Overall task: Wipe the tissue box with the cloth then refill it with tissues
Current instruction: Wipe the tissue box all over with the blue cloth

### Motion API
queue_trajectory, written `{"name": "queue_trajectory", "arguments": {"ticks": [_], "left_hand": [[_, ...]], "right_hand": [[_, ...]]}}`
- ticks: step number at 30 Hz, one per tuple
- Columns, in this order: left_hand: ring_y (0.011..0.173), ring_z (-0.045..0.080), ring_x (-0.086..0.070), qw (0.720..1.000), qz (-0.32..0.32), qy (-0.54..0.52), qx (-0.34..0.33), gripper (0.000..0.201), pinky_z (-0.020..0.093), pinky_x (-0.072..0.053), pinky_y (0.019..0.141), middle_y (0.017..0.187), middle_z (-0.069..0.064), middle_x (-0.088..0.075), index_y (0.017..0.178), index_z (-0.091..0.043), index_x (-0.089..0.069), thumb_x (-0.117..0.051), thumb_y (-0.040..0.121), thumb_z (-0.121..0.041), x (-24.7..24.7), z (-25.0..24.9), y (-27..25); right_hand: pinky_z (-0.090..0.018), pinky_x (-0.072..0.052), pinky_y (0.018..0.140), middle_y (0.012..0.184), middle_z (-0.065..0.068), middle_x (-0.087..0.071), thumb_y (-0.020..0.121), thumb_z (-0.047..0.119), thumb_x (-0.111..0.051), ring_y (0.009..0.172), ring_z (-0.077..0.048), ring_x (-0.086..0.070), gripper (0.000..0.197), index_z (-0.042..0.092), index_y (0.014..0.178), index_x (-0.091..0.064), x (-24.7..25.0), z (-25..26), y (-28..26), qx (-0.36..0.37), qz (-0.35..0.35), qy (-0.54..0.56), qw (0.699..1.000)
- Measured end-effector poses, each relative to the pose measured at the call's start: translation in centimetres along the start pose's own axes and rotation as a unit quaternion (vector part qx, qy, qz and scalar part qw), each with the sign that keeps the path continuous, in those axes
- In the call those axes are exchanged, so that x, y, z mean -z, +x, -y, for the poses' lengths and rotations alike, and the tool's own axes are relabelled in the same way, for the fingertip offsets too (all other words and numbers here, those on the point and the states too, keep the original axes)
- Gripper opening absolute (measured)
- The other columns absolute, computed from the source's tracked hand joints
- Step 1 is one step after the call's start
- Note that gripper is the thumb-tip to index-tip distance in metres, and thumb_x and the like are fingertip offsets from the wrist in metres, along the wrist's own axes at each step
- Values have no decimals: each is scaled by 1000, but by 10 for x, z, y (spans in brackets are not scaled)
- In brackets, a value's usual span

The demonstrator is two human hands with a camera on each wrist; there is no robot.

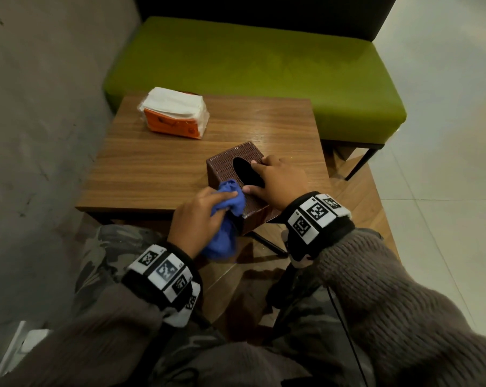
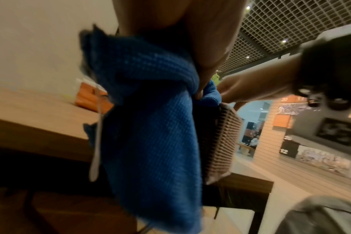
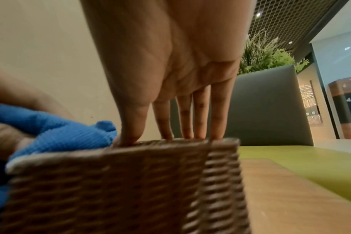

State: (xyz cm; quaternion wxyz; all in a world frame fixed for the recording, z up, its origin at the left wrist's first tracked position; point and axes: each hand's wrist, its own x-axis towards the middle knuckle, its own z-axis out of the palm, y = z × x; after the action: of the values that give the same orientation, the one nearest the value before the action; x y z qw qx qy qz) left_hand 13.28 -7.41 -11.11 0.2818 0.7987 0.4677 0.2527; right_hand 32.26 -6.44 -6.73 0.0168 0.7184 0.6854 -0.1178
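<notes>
the brown woven tissue box (image 1: 237, 174) stands at the near edge of the wooden tabletop (image 1: 158, 169), one corner jutting past that edge toward the person. its top faces up, with a dark oval opening in the middle.

the right hand (image 1: 275, 181) lies over the box's top from the near right side. its fingers (image 3: 198, 117) run fairly straight down to the far top rim, and the thumb presses on the top close to the near left corner, so this grip is open and spread, bracing the box rather than wrapping it.

the left hand (image 1: 197, 216) is just left of the box, at its near left corner. its grip is closed around a bunched blue cloth (image 1: 227, 208), fingers curled over the fabric. the upper wad of the cloth touches the box's top corner right beside the right thumb, and the rest of the cloth hangs down along the box's near left side, below the tabletop edge.

beyond the box, toward the far left corner of the tabletop, lies an orange pack of white tissues (image 1: 174, 113), well apart from the box. behind the tabletop stands a green bench seat (image 1: 264, 68).
</notes>
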Motion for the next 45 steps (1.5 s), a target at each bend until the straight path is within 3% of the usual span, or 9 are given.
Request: {"name": "queue_trajectory", "arguments": {"ticks": [4,9,16,20,26,32,39,42,45], "left_hand": [[101,23,-61,999,22,27,9,38,43,-50,82,115,-1,-64,112,-29,-67,-58,83,-6,17,15,25],[99,19,-61,999,29,25,-19,38,29,-45,79,110,-2,-65,108,-26,-70,-60,81,-2,24,16,42],[102,12,-60,995,49,-79,-43,43,33,-48,91,109,-1,-65,111,-23,-68,-61,80,5,21,23,0],[105,15,-61,995,24,-99,-13,32,38,-49,93,111,0,-66,111,-19,-70,-58,83,-9,14,23,9],[96,21,-62,999,-25,-33,-12,37,38,-52,81,108,5,-63,119,-21,-65,-64,85,-8,6,15,-4],[95,23,-62,998,-58,3,25,36,40,-51,79,108,7,-65,118,-22,-65,-64,85,-10,9,23,4],[102,23,-62,997,-29,-48,53,31,45,-49,88,111,5,-67,112,-21,-69,-62,84,-11,28,37,31],[106,20,-61,995,-39,-86,41,32,40,-49,94,112,5,-67,113,-19,-68,-62,82,-14,24,34,25],[104,13,-60,995,-13,-96,1,36,26,-47,91,110,2,-65,116,-18,-66,-64,83,-3,9,20,-3]], "right_hand": [[-40,-38,101,143,-12,-36,80,53,-69,131,-30,-36,84,34,150,-27,10,-11,-1,8,49,7,999],[-46,-18,117,163,-7,0,87,41,-66,148,-30,-9,82,39,152,-15,7,-8,7,44,103,30,993],[-43,-21,115,163,-5,-4,90,45,-60,146,-30,-16,75,41,151,-16,8,-9,9,52,115,12,992],[-46,-21,116,163,-5,-3,91,47,-57,146,-31,-13,75,42,151,-13,8,-9,10,56,124,-2,991],[-52,-25,111,161,-5,-7,91,62,-43,144,-31,-14,71,45,151,-8,-1,-10,2,13,90,-34,995],[-50,-28,109,151,-15,-22,91,66,-36,137,-34,-22,71,35,152,-17,-12,10,-5,-12,23,-58,998],[-52,-11,118,163,-7,1,91,57,-50,149,-28,-1,72,34,152,-20,-5,1,-2,25,59,2,998],[-46,-14,119,163,-6,0,94,54,-46,150,-26,-2,71,30,153,-14,-12,4,-3,15,61,36,997],[-45,-14,118,163,-5,0,95,55,-43,150,-25,-2,70,31,154,-12,-13,3,-3,14,60,31,998]]}}
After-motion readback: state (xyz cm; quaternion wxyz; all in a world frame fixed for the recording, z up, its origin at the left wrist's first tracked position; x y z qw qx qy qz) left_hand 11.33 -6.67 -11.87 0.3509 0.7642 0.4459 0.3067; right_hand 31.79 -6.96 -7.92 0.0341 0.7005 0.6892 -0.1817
